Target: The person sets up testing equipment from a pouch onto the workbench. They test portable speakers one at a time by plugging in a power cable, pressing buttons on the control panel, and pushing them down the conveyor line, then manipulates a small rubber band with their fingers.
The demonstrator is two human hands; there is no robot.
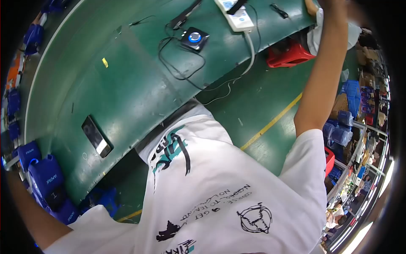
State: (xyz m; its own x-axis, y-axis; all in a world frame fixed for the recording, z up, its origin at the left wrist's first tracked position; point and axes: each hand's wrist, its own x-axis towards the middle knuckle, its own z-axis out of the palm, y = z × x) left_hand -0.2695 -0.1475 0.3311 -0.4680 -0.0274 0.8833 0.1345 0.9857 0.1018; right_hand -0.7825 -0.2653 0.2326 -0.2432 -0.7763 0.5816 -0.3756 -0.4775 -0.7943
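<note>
My right forearm [321, 76] reaches up to the top right edge, where the hand passes out of view. Low at the left, my left forearm [36, 211] runs into the dark rim, and its hand does not show. Nothing held by either hand can be seen. On the green table [127, 89] lies a smartphone [96, 136] with a dark, shiny face. Farther along sits a black square device [194, 39] with a glowing blue ring and a loosely looped black cable [163, 59]. A white power strip [236, 16] lies at the table's top edge.
A grey cord [252, 53] hangs from the power strip over the table's edge. A red stool [289, 55] stands on the floor beside white cloth or plastic. Blue chairs or bags [45, 175] line the left. Shelves with goods [359, 144] fill the right.
</note>
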